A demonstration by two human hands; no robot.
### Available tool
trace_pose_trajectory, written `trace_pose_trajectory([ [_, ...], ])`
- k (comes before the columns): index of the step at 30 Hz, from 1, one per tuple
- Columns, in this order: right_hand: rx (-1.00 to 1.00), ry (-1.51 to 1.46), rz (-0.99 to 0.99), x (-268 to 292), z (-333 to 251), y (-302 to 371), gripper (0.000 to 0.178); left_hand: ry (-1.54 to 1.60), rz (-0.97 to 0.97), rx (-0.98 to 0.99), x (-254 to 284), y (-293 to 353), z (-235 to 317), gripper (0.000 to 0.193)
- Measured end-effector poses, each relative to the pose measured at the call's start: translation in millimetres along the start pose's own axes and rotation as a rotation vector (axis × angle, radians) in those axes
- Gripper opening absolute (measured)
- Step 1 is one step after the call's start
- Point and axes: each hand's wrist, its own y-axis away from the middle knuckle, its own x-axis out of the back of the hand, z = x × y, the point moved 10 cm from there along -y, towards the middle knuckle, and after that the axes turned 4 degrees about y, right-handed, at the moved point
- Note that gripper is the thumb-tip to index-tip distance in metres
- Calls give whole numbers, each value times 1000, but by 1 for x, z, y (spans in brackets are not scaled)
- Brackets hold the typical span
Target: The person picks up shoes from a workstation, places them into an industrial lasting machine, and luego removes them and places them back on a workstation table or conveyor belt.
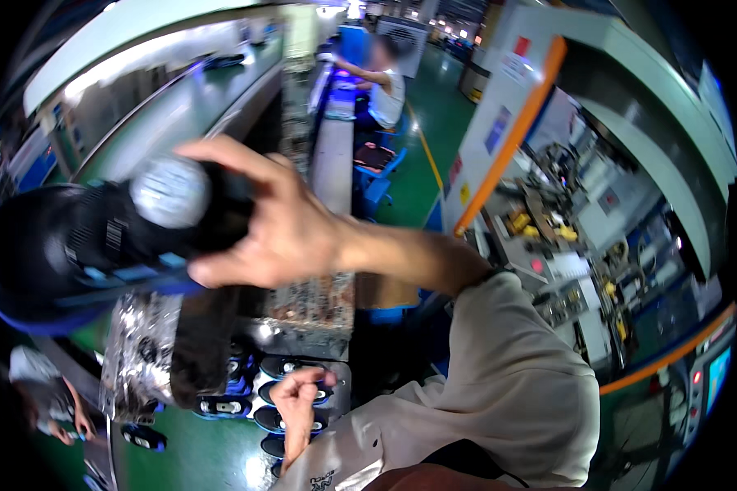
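My right hand is wrapped round the collar end of a black shoe, raised close in front of me at the left. The shoe has a blue sole edge, and a pale round top shows in its opening. Motion smears part of both hand and shoe. Lower down, my left hand has its fingers curled in, with nothing visible in them. It hovers in front of several black shoes with blue soles on a pale rack; whether it touches one I cannot tell.
At right stands a machine with an orange frame and an open bay of parts. A worn metal bench runs away ahead, with a co-worker seated beyond. Another person works at lower left. Blue chair beside the bench.
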Motion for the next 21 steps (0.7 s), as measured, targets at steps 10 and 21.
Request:
trace_pose_trajectory([
  [10,-747,243,446,206,-91,318,80,377,-390,30,-244,-63,-83,53],
  [21,-1064,548,1517,372,-297,638,69,-69,-1040,635,-504,113,-297,55],
])
